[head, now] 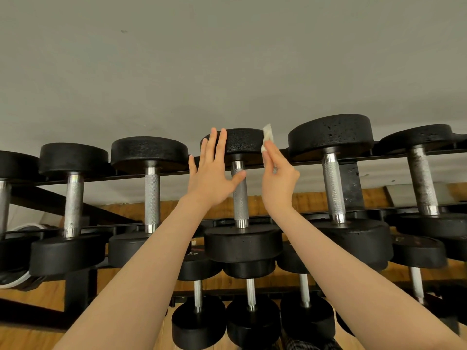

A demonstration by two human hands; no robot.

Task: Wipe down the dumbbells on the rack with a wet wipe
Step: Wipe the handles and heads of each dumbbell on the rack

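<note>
My left hand [214,173] lay flat, fingers straight, against the black round-headed steel-handled dumbbell [241,195]; my right hand [279,179] pinched the crumpled white wet wipe [267,135] at its far head

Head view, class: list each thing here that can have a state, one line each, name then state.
Left hand: open, straight fingers pressed on the far head of the middle dumbbell.
Right hand: pinching the wet wipe.
Wet wipe: crumpled, held against that head's right side.
Middle dumbbell: resting across the upper rack rails.
</note>
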